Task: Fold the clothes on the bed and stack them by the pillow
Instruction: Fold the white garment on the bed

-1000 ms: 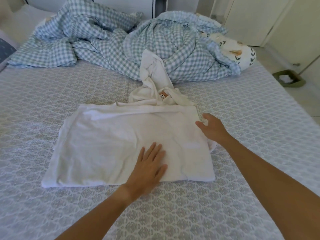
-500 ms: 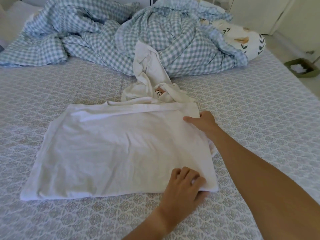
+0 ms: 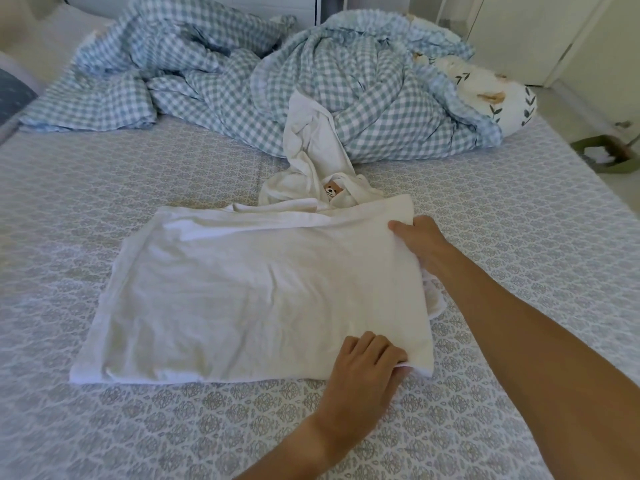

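A white garment [image 3: 263, 289] lies flat on the patterned bed sheet [image 3: 104, 188], partly folded into a wide rectangle. My left hand [image 3: 363, 367] pinches its near right corner, fingers curled over the edge. My right hand [image 3: 420, 242] grips its far right corner, thumb on top. Behind it a second white garment [image 3: 311, 157] with a small bear print lies crumpled, running up onto the duvet. A leaf-print pillow [image 3: 498, 95] lies at the far right of the bed.
A rumpled blue-and-white checked duvet [image 3: 242, 81] fills the far side of the bed. A green dustpan [image 3: 602, 152] sits on the floor past the right bed edge. White cupboard doors stand behind.
My left hand slid from the garment's middle to its near right corner and closed on it. My right hand took hold of the far right corner.
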